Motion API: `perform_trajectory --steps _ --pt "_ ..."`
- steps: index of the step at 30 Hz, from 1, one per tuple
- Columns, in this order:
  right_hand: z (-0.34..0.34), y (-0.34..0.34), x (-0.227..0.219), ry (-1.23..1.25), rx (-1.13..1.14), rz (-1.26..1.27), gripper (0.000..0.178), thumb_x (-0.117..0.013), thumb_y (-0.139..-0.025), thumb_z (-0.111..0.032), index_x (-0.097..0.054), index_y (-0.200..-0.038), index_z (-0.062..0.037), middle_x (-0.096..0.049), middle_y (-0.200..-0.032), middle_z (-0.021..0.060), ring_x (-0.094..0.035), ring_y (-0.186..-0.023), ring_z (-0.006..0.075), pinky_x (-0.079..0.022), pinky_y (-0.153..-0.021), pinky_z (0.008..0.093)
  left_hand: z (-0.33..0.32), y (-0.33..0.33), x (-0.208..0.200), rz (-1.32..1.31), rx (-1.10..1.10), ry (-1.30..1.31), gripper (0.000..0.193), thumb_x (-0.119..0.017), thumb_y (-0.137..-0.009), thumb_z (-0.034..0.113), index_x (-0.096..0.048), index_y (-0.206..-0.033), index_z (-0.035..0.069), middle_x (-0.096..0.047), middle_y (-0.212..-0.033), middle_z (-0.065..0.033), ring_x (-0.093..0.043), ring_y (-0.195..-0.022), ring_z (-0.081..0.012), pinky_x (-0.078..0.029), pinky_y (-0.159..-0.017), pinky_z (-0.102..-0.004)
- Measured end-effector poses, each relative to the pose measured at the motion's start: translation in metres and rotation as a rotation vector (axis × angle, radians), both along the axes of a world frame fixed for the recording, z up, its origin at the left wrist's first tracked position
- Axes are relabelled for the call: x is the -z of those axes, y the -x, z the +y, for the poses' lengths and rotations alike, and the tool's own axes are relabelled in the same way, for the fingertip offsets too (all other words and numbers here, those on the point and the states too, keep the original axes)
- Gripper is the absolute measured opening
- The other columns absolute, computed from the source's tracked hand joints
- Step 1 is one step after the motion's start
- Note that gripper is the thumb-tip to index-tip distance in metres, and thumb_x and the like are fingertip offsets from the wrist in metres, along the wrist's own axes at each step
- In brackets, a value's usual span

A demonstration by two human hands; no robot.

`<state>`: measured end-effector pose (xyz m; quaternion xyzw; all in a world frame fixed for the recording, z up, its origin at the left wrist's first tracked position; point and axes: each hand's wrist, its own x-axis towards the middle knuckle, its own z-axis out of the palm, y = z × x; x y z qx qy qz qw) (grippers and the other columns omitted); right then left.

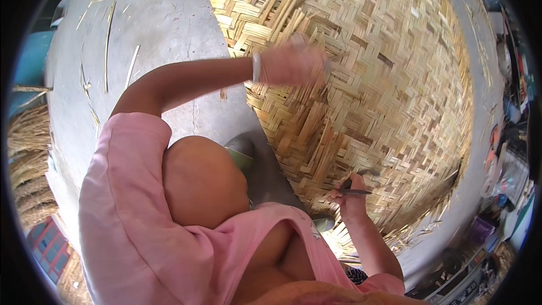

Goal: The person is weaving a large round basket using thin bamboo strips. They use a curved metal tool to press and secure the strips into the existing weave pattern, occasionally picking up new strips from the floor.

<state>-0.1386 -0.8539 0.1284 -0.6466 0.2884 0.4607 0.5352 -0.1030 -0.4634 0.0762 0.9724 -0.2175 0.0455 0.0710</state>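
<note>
A large mat [395, 85] woven from flat pale yellow strips, some of them browned, covers the floor before me. My left hand [292, 63] is over the mat's left side, near loose strip ends [285, 8]. Motion smears its fingers, so I cannot see whether they hold anything; a white bangle [256, 68] circles that wrist. Low on the mat, close to its near edge, my right hand [351, 199] is closed around a slim dark tool [355, 191]. The tool's exact kind is unclear.
Grey concrete floor [164, 28] with scattered thin strips [107, 51] lies to the left. A bundle of dry stalks [28, 135] rests at the far left. Mixed household items, including a purple container [480, 230], line the right side. My bent knee [200, 181] is beside the mat.
</note>
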Motion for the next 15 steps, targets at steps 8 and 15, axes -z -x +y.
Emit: perform_trajectory --steps 8,15 --pt "0.134 0.004 -0.027 -0.146 -0.487 -0.356 0.061 -0.052 -0.095 -0.023 -0.029 -0.151 -0.014 -0.054 -0.071 0.0044 -0.053 -0.047 0.012 -0.044 -0.042 0.0264 0.226 -0.037 0.09 0.024 -1.149 0.564 0.041 -0.067 -0.088 0.023 -0.06 -0.124 0.004 -0.068 -0.088 -0.0119 -0.068 -0.075 -0.0208 -0.058 -0.06 -0.0323" --pt "0.232 -0.025 0.001 -0.195 -0.75 -0.538 0.059 -0.064 -0.087 -0.027 -0.049 -0.141 -0.0073 -0.062 -0.082 0.0062 -0.057 -0.068 0.0125 -0.048 -0.064 0.0277 0.246 -0.072 0.072 0.68 -1.039 1.289 0.027 -0.075 -0.084 0.024 -0.066 -0.1 0.005 -0.052 -0.059 0.0044 -0.048 -0.046 -0.0031 -0.039 -0.038 -0.0175"
